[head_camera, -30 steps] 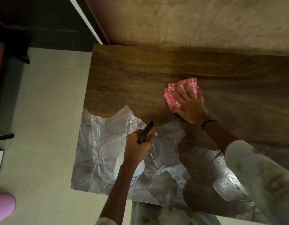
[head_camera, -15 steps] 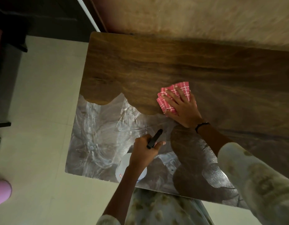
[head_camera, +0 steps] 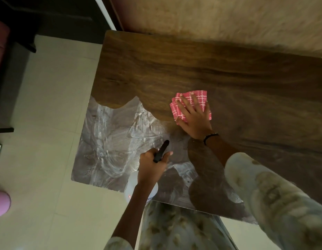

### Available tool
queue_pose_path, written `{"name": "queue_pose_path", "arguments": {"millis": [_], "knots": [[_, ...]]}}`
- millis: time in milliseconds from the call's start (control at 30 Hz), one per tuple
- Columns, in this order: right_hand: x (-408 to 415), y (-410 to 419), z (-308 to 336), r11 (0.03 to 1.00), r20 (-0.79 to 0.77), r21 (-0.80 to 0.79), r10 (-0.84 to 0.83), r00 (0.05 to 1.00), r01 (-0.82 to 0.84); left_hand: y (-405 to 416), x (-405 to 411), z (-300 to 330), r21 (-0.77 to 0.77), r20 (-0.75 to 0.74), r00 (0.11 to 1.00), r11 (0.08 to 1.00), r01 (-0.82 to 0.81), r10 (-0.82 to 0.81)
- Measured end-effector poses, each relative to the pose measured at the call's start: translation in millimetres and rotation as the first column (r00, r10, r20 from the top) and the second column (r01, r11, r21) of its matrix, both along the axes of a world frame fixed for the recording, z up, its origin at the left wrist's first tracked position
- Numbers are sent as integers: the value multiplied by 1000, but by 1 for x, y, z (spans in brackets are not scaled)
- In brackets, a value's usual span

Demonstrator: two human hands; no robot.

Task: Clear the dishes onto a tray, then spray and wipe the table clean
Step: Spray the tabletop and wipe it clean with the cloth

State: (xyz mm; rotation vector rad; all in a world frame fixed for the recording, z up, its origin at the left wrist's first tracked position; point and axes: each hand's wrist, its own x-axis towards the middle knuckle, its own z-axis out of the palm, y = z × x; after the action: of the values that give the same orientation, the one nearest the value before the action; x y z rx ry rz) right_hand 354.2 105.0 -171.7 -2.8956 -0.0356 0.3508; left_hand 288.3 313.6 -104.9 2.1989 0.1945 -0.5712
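A dark wooden table (head_camera: 174, 65) fills the middle of the view, its near left part shiny with wet streaks (head_camera: 109, 145). My right hand (head_camera: 194, 118) presses flat on a folded pink checked cloth (head_camera: 201, 99) near the table's centre. My left hand (head_camera: 151, 168) grips a white spray bottle (head_camera: 131, 186) with a black nozzle (head_camera: 162, 150), held upright at the table's near edge. No dishes or tray are in view.
A textured beige wall (head_camera: 229, 20) runs along the table's far side. Pale floor tiles (head_camera: 44, 105) lie to the left. Dark furniture (head_camera: 21, 20) stands at the far left. A pink object (head_camera: 0, 204) sits on the floor at the lower left.
My right hand with the cloth has slid a little toward me and to the left across the table. My left hand still holds the bottle in about the same spot.
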Motion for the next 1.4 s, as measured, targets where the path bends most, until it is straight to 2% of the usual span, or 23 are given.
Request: {"name": "queue_pose_path", "arguments": {"millis": [200,267,333,500,667,733,833,967,1067,1167,1267,1400], "knots": [[-34,61,-8,962,21,2,272,962,-272,5,-8,5,-92,84,996,995,47,-39],[-60,58,-8,926,47,9,377,925,-378,6,-11,7,-113,88,996,993,41,-31],[-77,36,-6,911,82,21,409,909,-412,8,-14,5,-140,76,997,990,11,-1],[-69,-14,-1,976,19,-29,217,976,-216,16,-23,5,-180,54,994,980,-81,92],[-20,37,-2,1000,-2,11,-4,1000,4,27,-24,2,-194,19,991,972,-129,136],[-15,67,-4,999,6,11,45,999,-46,32,-23,2,-206,10,990,969,-135,141],[-40,94,-5,977,35,-6,213,976,-213,42,-19,2,-181,14,993,977,-115,120],[-87,66,-4,938,62,-3,347,936,-347,60,-8,3,-145,-13,992,982,-123,122],[-75,42,-3,970,27,-70,234,972,-231,74,3,2,-134,-63,989,981,-142,135],[-39,53,0,995,-15,-79,60,998,-61,83,18,3,-119,-28,992,985,-129,127],[-16,71,0,998,-45,-63,20,999,-23,88,34,5,-51,41,993,992,-111,114],[-12,73,-3,997,-41,-72,15,999,-18,96,51,6,-20,62,994,996,-84,85]]}}
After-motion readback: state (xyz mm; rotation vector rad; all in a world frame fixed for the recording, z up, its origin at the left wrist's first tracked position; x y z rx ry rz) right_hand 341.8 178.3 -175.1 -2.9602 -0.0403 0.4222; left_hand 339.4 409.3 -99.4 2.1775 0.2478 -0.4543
